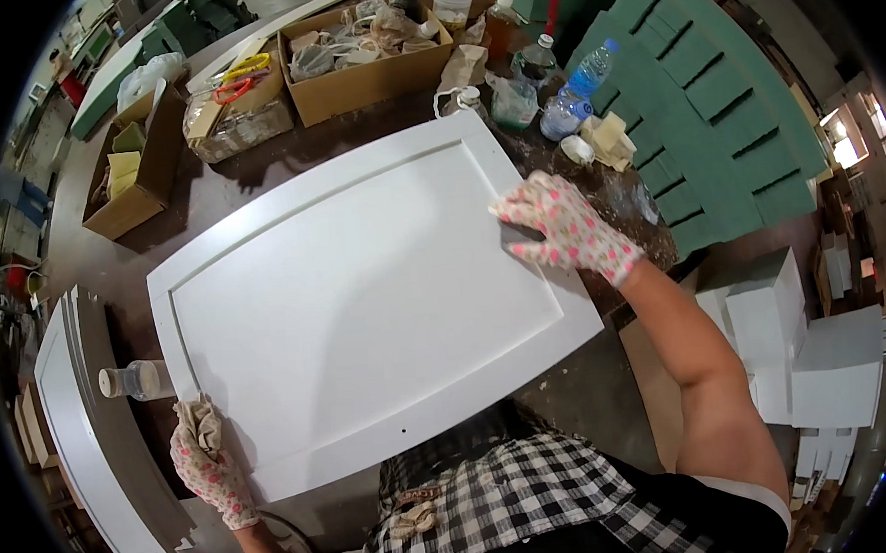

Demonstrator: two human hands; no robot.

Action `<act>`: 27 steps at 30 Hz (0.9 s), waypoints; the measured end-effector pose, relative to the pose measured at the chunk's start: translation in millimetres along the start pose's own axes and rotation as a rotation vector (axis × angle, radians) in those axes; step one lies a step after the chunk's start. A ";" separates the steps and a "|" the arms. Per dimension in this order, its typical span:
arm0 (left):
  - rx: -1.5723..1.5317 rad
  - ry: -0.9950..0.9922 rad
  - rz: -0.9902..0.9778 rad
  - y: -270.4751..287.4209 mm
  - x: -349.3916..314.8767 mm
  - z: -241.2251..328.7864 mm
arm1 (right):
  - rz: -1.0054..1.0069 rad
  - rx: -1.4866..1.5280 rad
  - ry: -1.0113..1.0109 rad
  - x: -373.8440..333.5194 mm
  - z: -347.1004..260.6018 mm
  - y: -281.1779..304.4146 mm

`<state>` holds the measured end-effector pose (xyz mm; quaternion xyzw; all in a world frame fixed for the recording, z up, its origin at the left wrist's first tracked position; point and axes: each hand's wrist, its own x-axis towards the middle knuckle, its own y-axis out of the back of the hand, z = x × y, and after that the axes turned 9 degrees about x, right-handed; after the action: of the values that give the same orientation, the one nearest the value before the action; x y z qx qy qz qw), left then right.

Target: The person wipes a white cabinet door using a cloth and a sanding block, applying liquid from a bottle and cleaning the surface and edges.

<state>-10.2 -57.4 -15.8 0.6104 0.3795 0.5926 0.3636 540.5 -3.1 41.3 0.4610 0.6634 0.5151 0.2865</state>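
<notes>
"Looking down past the checked apron [505,494], what lies in the middle?"

"A white panel [365,311], large, with a raised frame and gently bowed long edges. It lies tilted across the dark worktop [218,193], face up, its lower edge near the apron. A small dark hole shows in that edge."

"And the left hand [211,474]?"

"It wears a white glove with pink spots and sits at the panel's lower left corner. Its fingers are curled around a crumpled greyish cloth [203,429], which is at the frame's edge."

"What about the right hand [506,235]?"

"Same kind of glove. It is at the frame on the panel's right side, fingers stretched forward and thumb apart, with nothing gripped. I cannot tell how firmly it touches, if it does."

"What surrounds the panel?"

"To its left, a clear jar [146,380] on its side, then more white panels [96,435] stacked together. Beyond the far edge, a cardboard box [373,88] full of small bags, with red and yellow scissors [236,85] on a wrapped bundle [240,127] beside it. At far right, clear bottles [578,87] stand near a slotted green sheet [720,112]."
</notes>
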 end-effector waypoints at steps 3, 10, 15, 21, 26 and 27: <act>0.089 -0.022 0.000 -4.7 -3.4 -3.5 | 0.068 -0.033 0.064 59.8 38.4 3.5; -0.081 0.189 -0.100 -8.9 -3.7 4.6 | 0.019 0.108 0.137 100.5 68.8 1.7; -0.038 0.191 -0.088 -6.8 -8.9 6.3 | -0.088 0.176 0.166 -11.1 23.8 3.2; -0.097 0.178 -0.082 -0.1 -1.5 12.3 | -0.042 0.298 0.032 -98.9 -22.6 1.4; -0.086 0.090 -0.027 -0.6 2.2 8.4 | 0.180 0.335 0.022 -67.4 -6.4 2.7; -0.071 0.100 -0.021 -2.0 2.6 9.2 | 0.245 0.278 0.039 -53.8 -2.5 3.3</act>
<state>-1.0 -54.2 -16.7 0.5628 0.3822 0.6315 0.3719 561.5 -52.8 40.1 0.5633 0.6727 0.4582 0.1421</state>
